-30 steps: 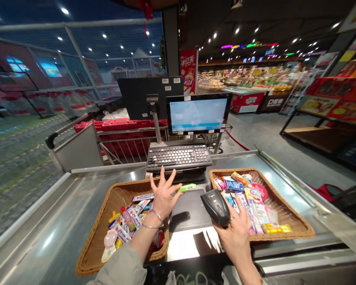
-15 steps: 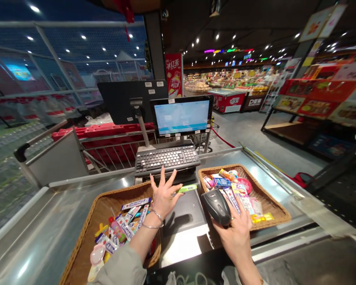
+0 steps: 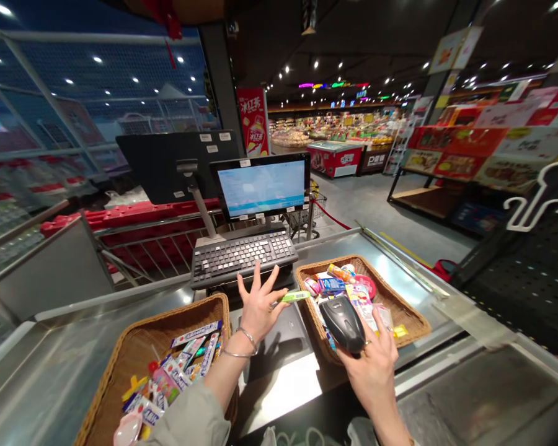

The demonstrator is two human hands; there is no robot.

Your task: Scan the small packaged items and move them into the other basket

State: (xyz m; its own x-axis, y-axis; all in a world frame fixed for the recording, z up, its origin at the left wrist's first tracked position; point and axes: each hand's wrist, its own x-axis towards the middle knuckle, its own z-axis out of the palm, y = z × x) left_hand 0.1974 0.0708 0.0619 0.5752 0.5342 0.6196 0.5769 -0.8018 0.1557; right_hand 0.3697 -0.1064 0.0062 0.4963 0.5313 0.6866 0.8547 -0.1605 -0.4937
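Left hand [image 3: 259, 303] spread wide above the stainless steel checkout counter [image 3: 60, 365], pinching a slim lime-green packet [image 3: 294, 297] between thumb and forefinger; right hand [image 3: 372, 365] wrapped around a dark grey handheld barcode scanner [image 3: 344, 323], aimed toward the packet. Flanked by two woven wicker baskets, the left [image 3: 121, 353] and the right [image 3: 402, 303], both heaped with bright sweets, below a black keyboard [image 3: 242, 255]. Scanning step seemingly in hand; next move likely needing the packet's barcode turned square to the scanner.

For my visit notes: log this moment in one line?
left hand: pinches green packet | right hand: grips scanner | between two wicker baskets
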